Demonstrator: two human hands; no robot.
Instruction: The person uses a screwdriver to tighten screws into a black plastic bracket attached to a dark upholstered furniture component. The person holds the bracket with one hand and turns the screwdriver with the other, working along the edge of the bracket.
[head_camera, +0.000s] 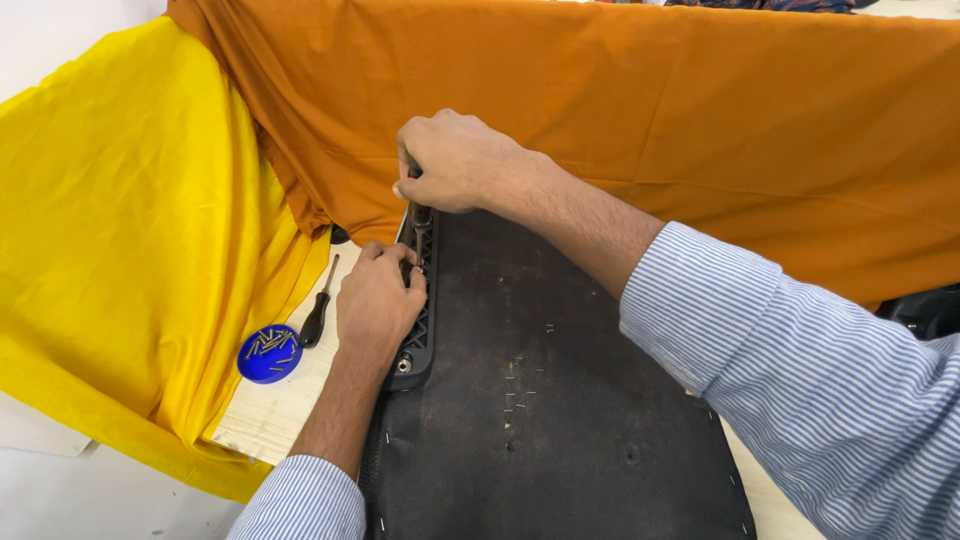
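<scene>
Your right hand (455, 165) is closed in a fist around the dark handle of a screwdriver (418, 212), which stands nearly upright: its long axis runs top to bottom in the view, handle up inside your fist, shaft pointing down at the black plastic bracket (420, 340). The tip meets the bracket's upper end, though your fingers hide the exact spot. Your left hand (378, 305) lies palm-down on that bracket, fingers curled loosely and gathered right at the foot of the shaft, steadying it there; whether they pinch a screw you cannot tell. The bracket is a narrow ribbed strip whose length runs away from you along the left edge of a large black fabric-covered panel (560, 420), with a bare screw hole showing at its near end. The panel lies flat on a pale wooden table (270, 410), dotted with small metal staples. To your left on the table rests a second screwdriver (318, 312), black-handled, lying with its handle toward you and its thin shaft pointing away, close beside a round blue dish (269, 353) holding small metal screws. A yellow cloth (120, 250) drapes over the left side, and an orange cloth (650, 100) spreads across the back behind your hands. Both your sleeves are blue-and-white striped.
</scene>
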